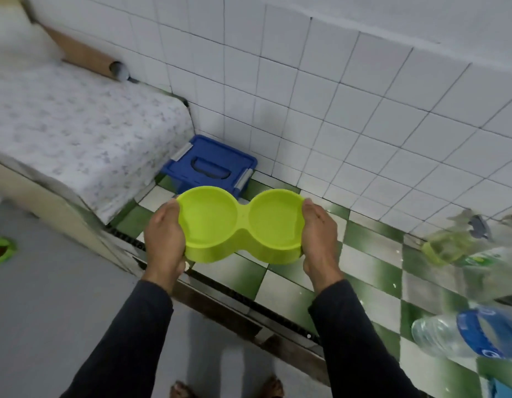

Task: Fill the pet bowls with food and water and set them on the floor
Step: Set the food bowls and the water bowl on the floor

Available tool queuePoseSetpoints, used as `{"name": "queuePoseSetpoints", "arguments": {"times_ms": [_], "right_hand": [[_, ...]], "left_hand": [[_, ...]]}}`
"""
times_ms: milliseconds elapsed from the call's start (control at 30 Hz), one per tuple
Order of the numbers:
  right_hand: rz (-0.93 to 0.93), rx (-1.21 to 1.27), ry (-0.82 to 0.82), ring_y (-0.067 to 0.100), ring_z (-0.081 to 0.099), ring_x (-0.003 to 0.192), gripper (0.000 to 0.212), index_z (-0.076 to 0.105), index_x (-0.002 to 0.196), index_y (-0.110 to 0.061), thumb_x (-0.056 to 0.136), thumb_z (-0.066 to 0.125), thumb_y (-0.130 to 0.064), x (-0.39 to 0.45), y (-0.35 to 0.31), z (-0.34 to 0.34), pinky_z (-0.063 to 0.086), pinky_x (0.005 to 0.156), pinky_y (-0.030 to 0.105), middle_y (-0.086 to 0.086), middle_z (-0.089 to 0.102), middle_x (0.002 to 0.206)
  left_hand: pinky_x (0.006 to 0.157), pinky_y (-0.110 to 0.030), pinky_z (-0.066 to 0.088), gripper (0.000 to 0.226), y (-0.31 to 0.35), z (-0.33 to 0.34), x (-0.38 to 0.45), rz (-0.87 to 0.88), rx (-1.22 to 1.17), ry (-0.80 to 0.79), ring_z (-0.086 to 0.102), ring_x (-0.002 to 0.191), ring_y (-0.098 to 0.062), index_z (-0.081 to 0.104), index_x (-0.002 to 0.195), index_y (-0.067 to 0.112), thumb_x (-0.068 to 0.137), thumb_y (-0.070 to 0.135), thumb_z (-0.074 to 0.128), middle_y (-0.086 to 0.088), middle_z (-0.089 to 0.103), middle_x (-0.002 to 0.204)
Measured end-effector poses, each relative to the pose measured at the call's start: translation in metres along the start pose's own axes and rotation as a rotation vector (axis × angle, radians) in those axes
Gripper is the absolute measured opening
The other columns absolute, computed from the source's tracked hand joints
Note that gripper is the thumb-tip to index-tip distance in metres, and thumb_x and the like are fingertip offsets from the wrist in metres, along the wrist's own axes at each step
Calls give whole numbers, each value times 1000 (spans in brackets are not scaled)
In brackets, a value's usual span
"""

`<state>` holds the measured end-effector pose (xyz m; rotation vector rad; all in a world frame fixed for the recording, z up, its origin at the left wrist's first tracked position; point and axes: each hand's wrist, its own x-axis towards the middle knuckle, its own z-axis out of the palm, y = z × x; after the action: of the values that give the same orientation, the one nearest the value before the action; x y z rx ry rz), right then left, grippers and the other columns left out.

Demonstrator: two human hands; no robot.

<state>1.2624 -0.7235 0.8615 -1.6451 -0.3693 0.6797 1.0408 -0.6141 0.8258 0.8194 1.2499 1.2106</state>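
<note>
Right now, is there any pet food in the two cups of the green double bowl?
No. Both cups of the green double bowl show only bare plastic, while the left hand and right hand hold its ends.

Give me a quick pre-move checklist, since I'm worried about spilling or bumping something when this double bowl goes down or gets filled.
1. Grip: left hand and right hand each clasp one end of the green double bowl: ok.
2. Bowl level: roughly level, tipped slightly toward the camera: ok.
3. Food in a bowl: both wells look empty: not ok.
4. Water in a bowl: none visible: not ok.
5. Water source within sight: clear bottle with blue label lies at right; fill level: cannot tell.
6. Floor spot: checkered tile floor below is bare beside the blue box: ok.
</note>
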Motion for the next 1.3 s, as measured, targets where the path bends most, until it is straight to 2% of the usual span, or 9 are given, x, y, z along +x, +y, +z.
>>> {"name": "queuePoseSetpoints", "arguments": {"times_ms": [100,333,467,667,833,967,1067,1167,1300], "right_hand": [[-12,-27,-41,12,62,107,17,69,90,-40,101,56,-46,-12,-6,46,51,96,36,-19,66,108],[-59,-49,-185,9,59,93,27,68,79,-40,101,55,-49,-55,-19,158,48,72,31,-20,65,96],[-93,-78,-276,10,59,93,27,65,80,-41,101,53,-50,-83,-18,221,47,74,33,-21,62,95],[-111,-88,-440,4,59,91,27,66,79,-42,103,53,-45,-128,-15,306,45,74,29,-23,62,94],[-129,-125,-579,7,58,99,23,66,86,-39,103,52,-43,-162,-14,372,47,82,32,-18,63,103],[-131,-167,-679,19,62,106,28,73,106,-27,104,51,-43,-188,-9,425,51,92,39,-9,68,109],[-144,-192,-741,14,62,101,32,71,118,-22,103,52,-43,-204,-4,471,49,91,36,-11,66,106],[-162,-216,-816,2,60,92,23,72,104,-30,103,52,-41,-221,0,518,46,79,27,-19,66,97],[-153,-242,-909,11,66,95,29,71,76,-39,100,55,-37,-244,2,586,51,88,34,-18,71,94]], "left_hand": [[68,-25,57,22,20,-37,20,52,-10,60,71,83,-1,78,96,32,102,37,58,14,77,95],[87,-35,55,27,61,-136,58,109,-82,216,70,93,-12,78,111,18,99,34,61,3,78,107],[82,-34,53,27,86,-198,71,142,-76,285,69,85,-8,80,87,31,102,32,58,13,76,89],[89,-40,54,23,112,-288,85,156,-120,440,69,100,-17,76,100,25,99,41,60,5,76,105],[101,-50,51,41,121,-353,92,149,-147,590,66,115,-23,70,127,16,98,43,61,-1,72,124],[85,-38,50,24,128,-400,97,185,-188,719,62,92,-18,76,105,17,98,37,63,1,71,98],[79,-34,48,21,134,-435,103,214,-190,813,59,82,-9,76,97,20,100,34,62,14,70,85],[72,-32,46,29,143,-468,114,217,-172,882,56,70,-3,76,77,28,100,34,60,23,67,69],[74,-31,48,30,157,-513,134,228,-203,973,60,72,-2,77,75,29,101,33,61,19,69,74]]}}
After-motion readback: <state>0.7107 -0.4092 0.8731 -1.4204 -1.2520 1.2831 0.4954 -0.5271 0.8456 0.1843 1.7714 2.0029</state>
